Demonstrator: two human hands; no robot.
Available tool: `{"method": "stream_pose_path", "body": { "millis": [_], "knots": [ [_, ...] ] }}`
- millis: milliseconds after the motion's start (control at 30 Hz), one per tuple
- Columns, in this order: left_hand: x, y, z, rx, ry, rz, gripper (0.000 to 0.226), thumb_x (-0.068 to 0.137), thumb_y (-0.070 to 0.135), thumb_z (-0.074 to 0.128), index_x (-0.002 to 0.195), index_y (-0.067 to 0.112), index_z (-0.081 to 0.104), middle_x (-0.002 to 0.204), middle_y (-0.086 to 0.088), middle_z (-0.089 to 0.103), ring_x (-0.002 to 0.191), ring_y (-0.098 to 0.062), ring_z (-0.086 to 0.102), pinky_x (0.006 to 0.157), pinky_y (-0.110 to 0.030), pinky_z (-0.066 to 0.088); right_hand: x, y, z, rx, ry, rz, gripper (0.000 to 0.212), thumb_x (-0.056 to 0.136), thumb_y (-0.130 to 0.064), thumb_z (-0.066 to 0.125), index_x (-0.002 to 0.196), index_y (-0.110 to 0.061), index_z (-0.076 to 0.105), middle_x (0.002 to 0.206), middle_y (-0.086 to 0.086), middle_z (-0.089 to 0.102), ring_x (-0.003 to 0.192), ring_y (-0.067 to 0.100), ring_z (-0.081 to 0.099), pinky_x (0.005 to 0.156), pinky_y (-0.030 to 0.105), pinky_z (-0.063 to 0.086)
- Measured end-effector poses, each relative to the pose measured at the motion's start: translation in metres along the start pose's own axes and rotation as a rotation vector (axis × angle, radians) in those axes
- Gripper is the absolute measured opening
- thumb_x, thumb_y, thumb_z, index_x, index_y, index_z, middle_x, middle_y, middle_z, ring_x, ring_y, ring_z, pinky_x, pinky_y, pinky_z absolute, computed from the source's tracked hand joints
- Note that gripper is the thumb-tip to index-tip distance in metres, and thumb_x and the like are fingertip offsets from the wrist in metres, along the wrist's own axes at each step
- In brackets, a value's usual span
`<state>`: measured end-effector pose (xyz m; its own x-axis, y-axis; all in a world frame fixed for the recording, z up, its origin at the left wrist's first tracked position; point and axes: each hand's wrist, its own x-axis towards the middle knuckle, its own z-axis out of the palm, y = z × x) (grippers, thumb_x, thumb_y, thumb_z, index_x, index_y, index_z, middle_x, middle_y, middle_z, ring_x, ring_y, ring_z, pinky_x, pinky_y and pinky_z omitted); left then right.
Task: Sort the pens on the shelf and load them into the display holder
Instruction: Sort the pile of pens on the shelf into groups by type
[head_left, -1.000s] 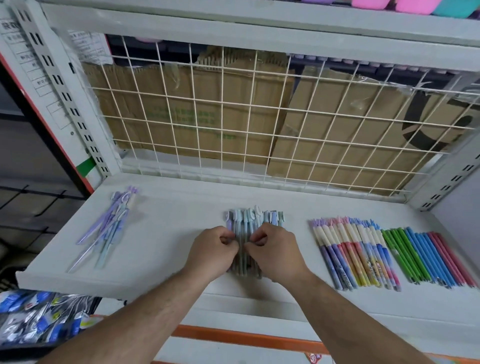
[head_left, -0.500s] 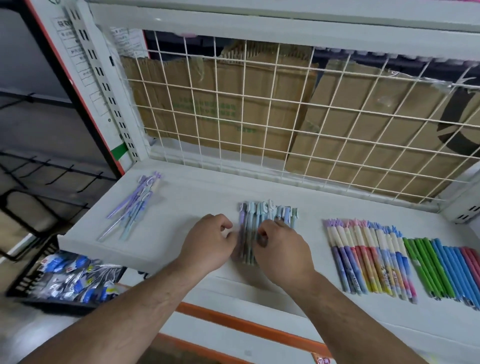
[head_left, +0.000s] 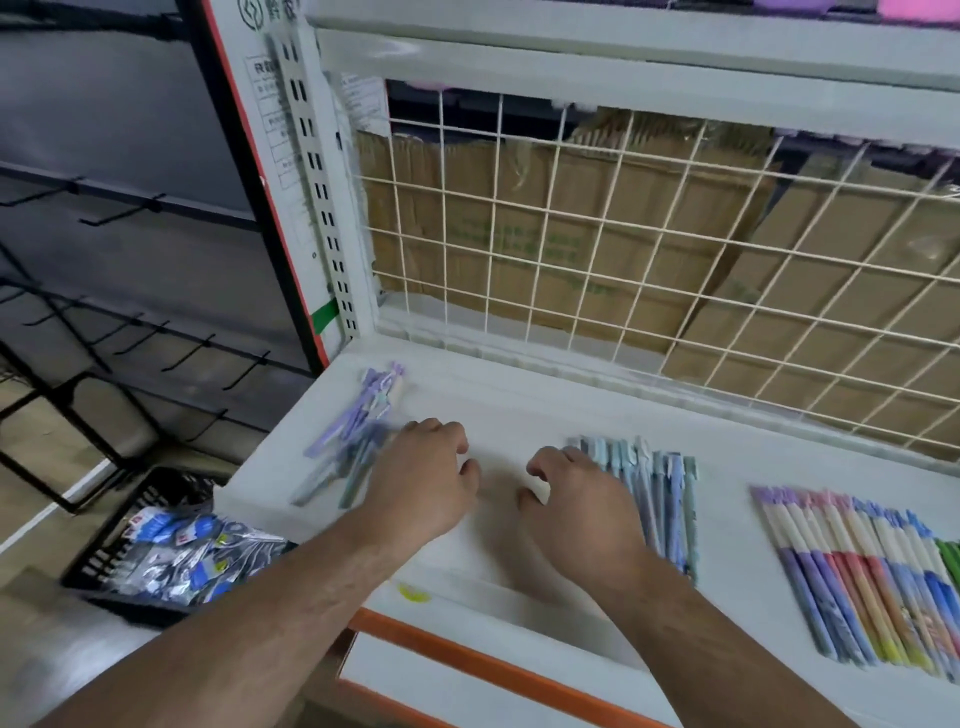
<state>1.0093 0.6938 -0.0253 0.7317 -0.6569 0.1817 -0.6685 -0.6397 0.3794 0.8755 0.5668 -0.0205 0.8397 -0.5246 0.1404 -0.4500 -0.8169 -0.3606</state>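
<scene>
Over the white shelf (head_left: 519, 410), hovering the left hand (head_left: 426, 483) low, fingers loosely curled and gripping nothing. Holding the right hand (head_left: 576, 514) beside it, a gap between them, equally slack and grasping nothing. Lying just left of the left hand: a loose, slanted heap of purple pens (head_left: 353, 436), contact too blurred to tell. Overlapping, with the right hand's outer edge, a neat row of blue-grey pens (head_left: 660, 493). Lying farther right, well apart: a tidy row of pastel pens (head_left: 852, 566), with green pens (head_left: 950, 556) at the frame's edge. Standing behind: a wire grid (head_left: 623, 234) fronting cardboard (head_left: 519, 234). Sitting down left on the floor: a black basket (head_left: 104, 545) holding blue packets (head_left: 192, 551).
</scene>
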Motion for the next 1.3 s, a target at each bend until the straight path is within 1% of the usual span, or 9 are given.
{"method": "stream_pose_path", "body": {
  "millis": [167, 367, 500, 667, 900, 1033, 1100, 1167, 1300],
  "knots": [
    [0.026, -0.066, -0.02, 0.254, -0.016, -0.085, 0.039, 0.087, 0.044, 0.053, 0.115, 0.017, 0.056, 0.108, -0.005, 0.06, 0.102, -0.025, 0.054, 0.078, -0.034, 0.05, 0.022, -0.036, 0.021, 0.013, -0.004, 0.035, 0.027, 0.091, -0.037, 0.058, 0.116, -0.027, 0.063, 0.114, -0.007, 0.064, 0.094, 0.02, 0.068, 0.077, 0.03, 0.052],
    [0.042, -0.103, -0.027, 0.269, -0.162, -0.097, 0.04, 0.083, 0.05, 0.061, 0.106, 0.017, 0.059, 0.078, 0.004, 0.042, 0.075, -0.02, 0.048, 0.061, -0.028, 0.034, 0.038, -0.067, 0.035, 0.025, 0.005, 0.105, 0.023, 0.091, -0.041, 0.056, 0.111, -0.031, 0.063, 0.107, -0.01, 0.063, 0.094, 0.019, 0.065, 0.077, 0.031, 0.051],
    [0.049, -0.1, -0.025, 0.245, -0.198, -0.03, 0.043, 0.086, 0.034, 0.061, 0.126, 0.02, 0.056, 0.112, -0.003, 0.063, 0.096, -0.024, 0.064, 0.068, -0.028, 0.044, 0.043, -0.079, 0.039, 0.029, 0.033, 0.139, 0.02, 0.09, -0.039, 0.057, 0.106, -0.031, 0.065, 0.101, -0.01, 0.063, 0.09, 0.019, 0.064, 0.076, 0.031, 0.05],
    [0.06, -0.092, -0.018, 0.247, -0.301, -0.014, 0.054, 0.09, 0.016, 0.054, 0.142, 0.018, 0.044, 0.144, -0.001, 0.051, 0.113, -0.027, 0.064, 0.087, -0.04, 0.055, 0.042, -0.082, 0.039, 0.025, 0.053, 0.175, 0.017, 0.089, -0.039, 0.06, 0.104, -0.031, 0.065, 0.097, -0.011, 0.063, 0.088, 0.015, 0.063, 0.075, 0.029, 0.048],
    [0.065, -0.086, -0.01, 0.305, -0.223, -0.009, 0.035, 0.084, 0.024, 0.059, 0.118, 0.016, 0.054, 0.091, 0.005, 0.062, 0.093, -0.019, 0.068, 0.072, -0.028, 0.044, 0.038, -0.078, 0.031, 0.014, 0.045, 0.194, 0.018, 0.093, -0.041, 0.058, 0.106, -0.031, 0.065, 0.101, -0.012, 0.063, 0.085, 0.011, 0.061, 0.075, 0.028, 0.046],
    [0.065, -0.083, -0.001, 0.425, -0.159, 0.105, 0.033, 0.084, 0.021, 0.054, 0.117, 0.018, 0.056, 0.109, 0.001, 0.063, 0.101, -0.016, 0.064, 0.073, -0.026, 0.042, 0.034, -0.072, 0.029, 0.017, 0.047, 0.194, 0.018, 0.094, -0.041, 0.059, 0.107, -0.03, 0.065, 0.101, -0.012, 0.064, 0.081, 0.009, 0.059, 0.073, 0.026, 0.04],
    [0.068, -0.085, 0.0, 0.411, -0.217, 0.117, 0.036, 0.088, 0.021, 0.051, 0.124, 0.021, 0.057, 0.128, 0.003, 0.061, 0.121, -0.014, 0.057, 0.091, -0.03, 0.042, 0.033, -0.068, 0.029, 0.044, 0.044, 0.2, 0.018, 0.093, -0.039, 0.06, 0.107, -0.028, 0.066, 0.102, -0.012, 0.064, 0.076, 0.008, 0.055, 0.071, 0.026, 0.043],
    [0.071, -0.086, 0.0, 0.465, -0.321, 0.203, 0.041, 0.096, 0.026, 0.045, 0.137, 0.026, 0.051, 0.15, 0.003, 0.045, 0.142, -0.013, 0.036, 0.117, -0.05, 0.021, 0.03, -0.063, 0.028, 0.046, 0.038, 0.208, 0.017, 0.093, -0.039, 0.059, 0.106, -0.029, 0.065, 0.102, -0.012, 0.064, 0.074, 0.007, 0.053, 0.067, 0.025, 0.042],
    [0.071, -0.079, -0.004, 0.492, -0.406, 0.144, 0.033, 0.097, 0.03, 0.046, 0.127, 0.025, 0.059, 0.136, 0.003, 0.058, 0.123, -0.024, 0.055, 0.095, -0.045, 0.042, 0.024, -0.056, 0.028, 0.067, 0.035, 0.206, 0.017, 0.093, -0.039, 0.06, 0.106, -0.03, 0.065, 0.103, -0.012, 0.064, 0.076, 0.008, 0.057, 0.069, 0.027, 0.047]
  ]
}}
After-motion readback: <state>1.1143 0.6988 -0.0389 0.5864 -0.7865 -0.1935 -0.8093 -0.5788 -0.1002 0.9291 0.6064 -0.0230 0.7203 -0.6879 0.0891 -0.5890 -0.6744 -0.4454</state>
